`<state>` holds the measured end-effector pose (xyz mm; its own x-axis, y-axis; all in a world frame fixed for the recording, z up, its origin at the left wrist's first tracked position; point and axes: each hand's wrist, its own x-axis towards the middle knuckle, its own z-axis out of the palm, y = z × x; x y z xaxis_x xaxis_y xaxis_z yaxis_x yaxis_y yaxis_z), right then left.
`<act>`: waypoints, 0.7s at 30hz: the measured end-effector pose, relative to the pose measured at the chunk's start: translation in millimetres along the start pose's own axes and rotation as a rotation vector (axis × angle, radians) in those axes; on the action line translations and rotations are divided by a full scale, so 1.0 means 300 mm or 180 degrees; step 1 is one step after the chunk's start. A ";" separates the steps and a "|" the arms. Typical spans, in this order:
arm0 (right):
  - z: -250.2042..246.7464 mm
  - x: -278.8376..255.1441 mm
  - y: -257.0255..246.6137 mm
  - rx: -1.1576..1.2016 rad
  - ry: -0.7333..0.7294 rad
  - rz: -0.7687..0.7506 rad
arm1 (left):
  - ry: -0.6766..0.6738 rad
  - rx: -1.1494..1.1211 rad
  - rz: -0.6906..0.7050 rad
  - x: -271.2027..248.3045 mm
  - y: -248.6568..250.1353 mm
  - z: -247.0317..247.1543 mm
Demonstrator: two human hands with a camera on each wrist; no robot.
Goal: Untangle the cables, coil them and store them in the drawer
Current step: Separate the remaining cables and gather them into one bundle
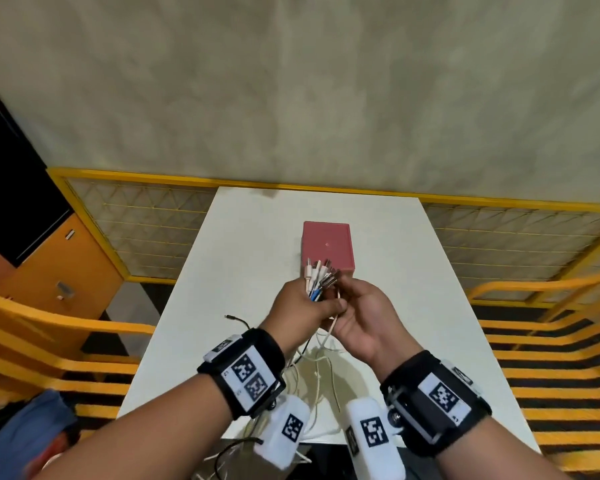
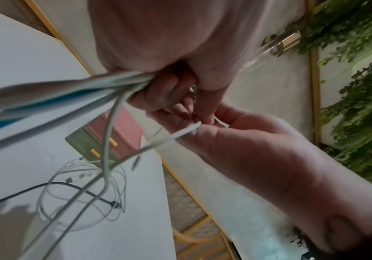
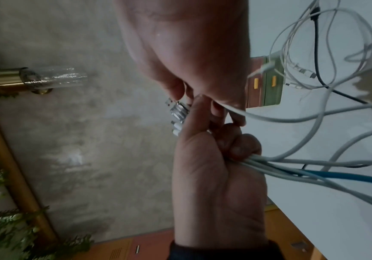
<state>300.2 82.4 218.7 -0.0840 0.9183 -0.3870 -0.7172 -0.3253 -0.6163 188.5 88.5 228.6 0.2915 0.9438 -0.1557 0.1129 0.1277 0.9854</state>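
Above the white table [image 1: 420, 306], my left hand [image 1: 321, 301] grips a bundle of white cables and one blue cable [image 1: 321, 277], plug ends pointing up. In the left wrist view the left hand [image 2: 158, 91] clamps the cable strands [image 2: 69, 91]. My right hand [image 1: 342, 289] pinches a single white cable just beside the bundle; the right wrist view shows the right hand [image 3: 205, 105] next to metal USB plugs [image 3: 178, 110]. Loose loops [image 2: 80, 193] with a black cable [image 2: 58, 184] trail onto the table. The pink drawer box [image 1: 328, 245] stands behind my hands, drawers closed.
A yellow mesh railing [image 1: 146, 216] runs behind the table. Orange and black cabinets [image 1: 49, 258] stand at the left. Yellow slatted benches [image 1: 551, 358] flank both sides. A black plug end [image 1: 231, 318] lies near the table's left edge.
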 end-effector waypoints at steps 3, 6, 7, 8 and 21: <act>-0.020 0.010 0.016 0.0056 0.0103 0.0128 | 0.0027 0.0153 -0.0077 -0.004 -0.037 0.000; -0.035 0.025 -0.004 0.0051 0.0387 0.0185 | -0.0334 0.0305 -0.0248 -0.040 -0.066 -0.032; -0.044 0.031 -0.021 0.0058 0.0456 0.0122 | -0.0555 0.0421 -0.0330 -0.063 -0.082 -0.046; -0.054 0.034 -0.042 0.0039 0.0485 0.0073 | -0.0802 0.0537 -0.0411 -0.090 -0.098 -0.064; -0.191 -0.098 0.011 -0.2906 -0.0305 0.0883 | -0.1161 0.0275 -0.0860 -0.196 -0.145 -0.299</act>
<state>339.8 41.3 188.8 -0.2551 0.7834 -0.5668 0.1492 -0.5473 -0.8235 81.3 54.9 201.1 0.5542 0.7093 -0.4356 0.3050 0.3139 0.8991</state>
